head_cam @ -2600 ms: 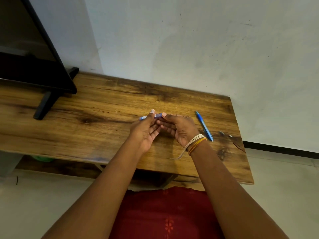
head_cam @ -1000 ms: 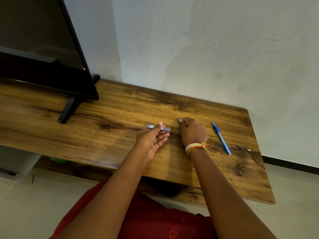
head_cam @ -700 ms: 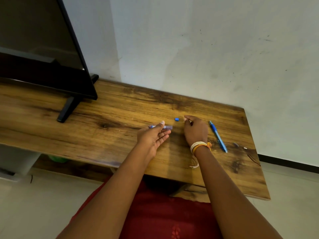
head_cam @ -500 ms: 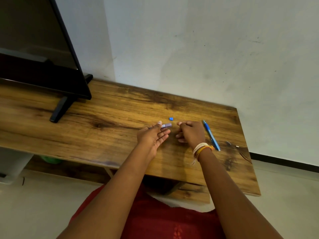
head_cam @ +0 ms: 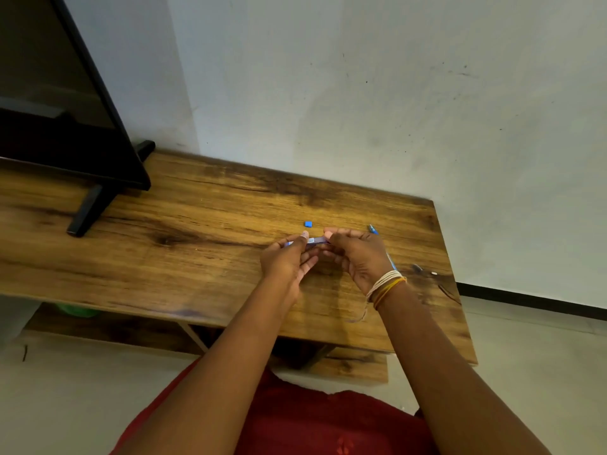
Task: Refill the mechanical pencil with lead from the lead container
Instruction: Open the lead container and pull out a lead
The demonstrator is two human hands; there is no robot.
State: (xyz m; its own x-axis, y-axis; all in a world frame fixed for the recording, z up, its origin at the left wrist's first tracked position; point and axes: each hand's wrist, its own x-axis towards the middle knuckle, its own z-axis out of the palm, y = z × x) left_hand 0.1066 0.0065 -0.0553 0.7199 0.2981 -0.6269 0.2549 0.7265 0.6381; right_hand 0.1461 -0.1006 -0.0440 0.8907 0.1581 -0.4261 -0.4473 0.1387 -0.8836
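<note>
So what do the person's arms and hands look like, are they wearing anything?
Both arms are bare, with no sleeves and no gloves. The left hand has nothing on it that I can see. The right hand has a bunch of thin threads tied round the wrist, some whitish and some orange, with a loose end hanging down. A short, pale thumbnail shows on the left hand.

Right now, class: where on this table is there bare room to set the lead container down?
Bare wood lies between the TV stand foot and the left hand, and along the table's near edge. It is crowded around the blue cap, the blue pencil behind the right hand, and the small parts by the right edge.
</note>
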